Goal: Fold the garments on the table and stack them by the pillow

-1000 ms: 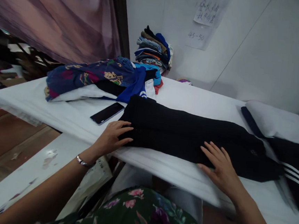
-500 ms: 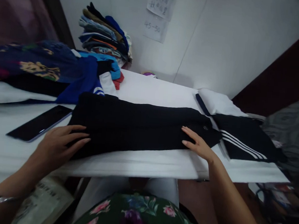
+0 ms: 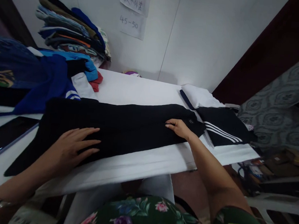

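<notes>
A pair of black trousers (image 3: 127,124) lies stretched lengthwise across the white table, with a small light logo near its right end. My left hand (image 3: 73,147) rests on the left part of the cloth, palm down and fingers spread. Toward the right end, my right hand (image 3: 179,128) has thumb and fingers closed together on the fabric's upper layer. Just beyond that end lies a folded black garment with white stripes (image 3: 224,127). A phone (image 3: 8,136) lies flat to the left of the trousers.
Loose clothes, among them a blue garment (image 3: 49,82), are heaped at the left. Behind them rises a tall stack of folded clothes (image 3: 70,28) against the wall. Folded white cloth (image 3: 201,96) sits at the back right. The white table (image 3: 138,90) has its front edge close to my body.
The view has turned to the right. My left hand has moved farther right onto the trousers, still spread. My right hand has gone from spread fingers to a pinch on the cloth.
</notes>
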{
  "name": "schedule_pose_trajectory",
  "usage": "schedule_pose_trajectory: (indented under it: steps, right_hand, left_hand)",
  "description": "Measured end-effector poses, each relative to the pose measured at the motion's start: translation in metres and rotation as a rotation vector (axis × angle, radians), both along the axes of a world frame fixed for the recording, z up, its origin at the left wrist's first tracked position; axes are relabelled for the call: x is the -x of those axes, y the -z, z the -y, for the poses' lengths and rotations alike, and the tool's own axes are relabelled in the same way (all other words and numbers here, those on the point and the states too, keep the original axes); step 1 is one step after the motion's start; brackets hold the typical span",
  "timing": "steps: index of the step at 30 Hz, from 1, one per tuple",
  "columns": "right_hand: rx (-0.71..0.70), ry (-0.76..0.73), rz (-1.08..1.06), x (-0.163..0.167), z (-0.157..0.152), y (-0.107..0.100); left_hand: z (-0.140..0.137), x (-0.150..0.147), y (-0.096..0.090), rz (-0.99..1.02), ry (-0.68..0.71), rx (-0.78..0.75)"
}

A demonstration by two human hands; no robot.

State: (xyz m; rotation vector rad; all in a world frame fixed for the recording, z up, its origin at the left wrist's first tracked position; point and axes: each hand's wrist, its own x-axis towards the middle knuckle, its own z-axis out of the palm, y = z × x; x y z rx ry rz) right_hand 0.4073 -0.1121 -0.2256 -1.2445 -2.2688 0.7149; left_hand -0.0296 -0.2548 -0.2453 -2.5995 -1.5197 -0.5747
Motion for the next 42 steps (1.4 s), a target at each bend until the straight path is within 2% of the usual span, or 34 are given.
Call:
schedule_pose_trajectory:
  steps: [4,6,9,12,14,18,21,25,28,31,33,38,42]
  right_hand:
    - [-0.124,0.036,-0.027,0.004,-0.006,0.007]
    - [-0.129,0.041,0.002,0.005,-0.009,0.013]
    - [-0.034,0.029,-0.002,0.003,-0.009,0.016]
    - [0.113,0.016,-0.027,-0.005,-0.008,0.008]
    - [0.160,0.054,0.033,-0.012,-0.007,0.000]
    - [0.162,0.114,0.148,-0.022,-0.011,-0.008]
    - [0.211,0.082,0.122,-0.020,-0.018,-0.008]
    - [0.299,0.033,0.175,-0.005,-0.030,-0.008]
    - [0.219,0.071,0.245,0.007,-0.038,-0.008]
    - [0.016,0.147,0.224,0.013,-0.042,-0.004]
    - [-0.068,0.155,0.256,0.013,-0.041,0.002]
    - [-0.013,0.104,0.328,0.008,-0.044,0.019]
    - [-0.030,0.103,0.325,0.003,-0.043,0.008]
  left_hand:
    - [-0.009,-0.004,0.000,0.036,-0.098,-0.078]
    - [-0.012,-0.005,0.002,0.017,-0.130,-0.115]
    - [-0.012,0.000,0.009,0.000,-0.047,-0.113]
    - [-0.008,0.009,0.012,0.008,0.070,-0.101]
    - [-0.005,0.014,0.012,0.026,0.092,-0.095]
    - [-0.004,0.016,0.009,0.084,0.012,-0.012]
    - [-0.013,0.012,0.007,0.140,-0.091,0.061]
    - [-0.027,0.004,0.009,0.109,-0.122,0.054]
    - [-0.029,-0.001,0.010,0.052,-0.145,0.032]
    - [-0.024,-0.006,0.012,0.014,-0.179,0.013]
    - [-0.021,-0.007,0.014,0.006,-0.191,0.001]
    - [-0.020,-0.005,0.017,0.004,-0.172,0.022]
    - [-0.020,-0.001,0.019,0.003,-0.156,0.031]
